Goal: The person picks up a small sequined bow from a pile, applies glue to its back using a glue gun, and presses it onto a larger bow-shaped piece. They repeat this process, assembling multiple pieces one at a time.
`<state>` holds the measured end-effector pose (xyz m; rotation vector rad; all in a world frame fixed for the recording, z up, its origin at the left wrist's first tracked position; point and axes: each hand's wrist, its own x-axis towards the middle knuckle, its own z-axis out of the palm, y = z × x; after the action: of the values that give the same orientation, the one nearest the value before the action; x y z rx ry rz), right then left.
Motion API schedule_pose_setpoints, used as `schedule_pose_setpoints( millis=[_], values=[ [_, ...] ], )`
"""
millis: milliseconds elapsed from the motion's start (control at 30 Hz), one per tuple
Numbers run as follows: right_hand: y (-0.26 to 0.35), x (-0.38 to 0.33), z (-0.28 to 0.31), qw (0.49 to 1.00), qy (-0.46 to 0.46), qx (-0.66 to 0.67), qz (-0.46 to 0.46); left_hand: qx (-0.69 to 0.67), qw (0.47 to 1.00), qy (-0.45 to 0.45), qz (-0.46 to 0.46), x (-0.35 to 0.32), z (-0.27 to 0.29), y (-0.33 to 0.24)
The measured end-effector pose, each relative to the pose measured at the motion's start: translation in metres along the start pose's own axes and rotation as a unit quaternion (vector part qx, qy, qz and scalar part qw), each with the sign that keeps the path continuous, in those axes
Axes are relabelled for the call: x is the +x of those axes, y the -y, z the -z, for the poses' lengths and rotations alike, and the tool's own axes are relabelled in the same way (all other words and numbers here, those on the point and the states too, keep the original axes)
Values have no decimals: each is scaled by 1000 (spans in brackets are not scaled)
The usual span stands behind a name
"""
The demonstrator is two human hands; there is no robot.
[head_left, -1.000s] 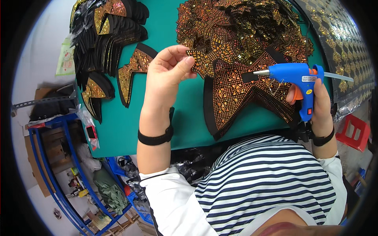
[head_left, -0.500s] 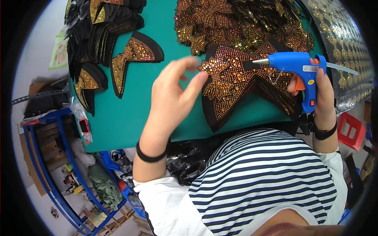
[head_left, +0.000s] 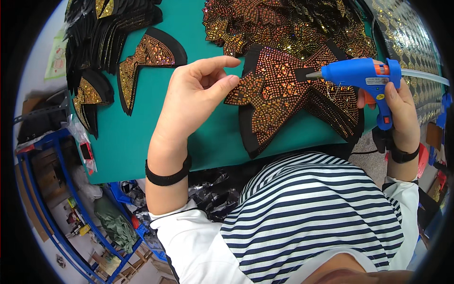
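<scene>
A large black bow-shaped piece (head_left: 281, 71), covered in copper and gold studs, lies on the green table in front of me. On its left wing rests a smaller studded piece (head_left: 248, 90), one corner sticking out past the edge. Beside that corner is my left hand (head_left: 191, 92); thumb and index finger are stretched and apart, the other fingers curled, with nothing visible between them. My right hand (head_left: 399, 102) grips a blue hot glue gun (head_left: 352, 72) with an orange trigger. Its nozzle points left, at the small black patch (head_left: 301, 74) mid-bow.
A heap of studded pieces (head_left: 283, 28) fills the table's far side. At the left stand stacked black pieces (head_left: 101, 42), with two loose folded ones (head_left: 153, 49) nearby. A sheet of gold ornaments (head_left: 416, 61) lies far right. A blue shelf frame (head_left: 47, 203) stands lower left.
My left hand has drawn slightly left from the smaller piece, which now looks turned. The glue gun stays at the black patch. The whole view has shifted a little.
</scene>
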<state>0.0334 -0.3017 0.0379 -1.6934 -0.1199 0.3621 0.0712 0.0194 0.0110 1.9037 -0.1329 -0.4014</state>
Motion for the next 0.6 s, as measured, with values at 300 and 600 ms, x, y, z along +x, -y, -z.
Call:
schedule_pose_setpoints(
  millis=[300, 600],
  values=[
    [-1, 1, 7, 999, -1, -37, -23, -43, 995, 80, 38, -5, 1, -1],
    [4, 9, 4, 999, 43, -9, 6, -230, 972, 34, 40, -13, -6, 0]
  ],
)
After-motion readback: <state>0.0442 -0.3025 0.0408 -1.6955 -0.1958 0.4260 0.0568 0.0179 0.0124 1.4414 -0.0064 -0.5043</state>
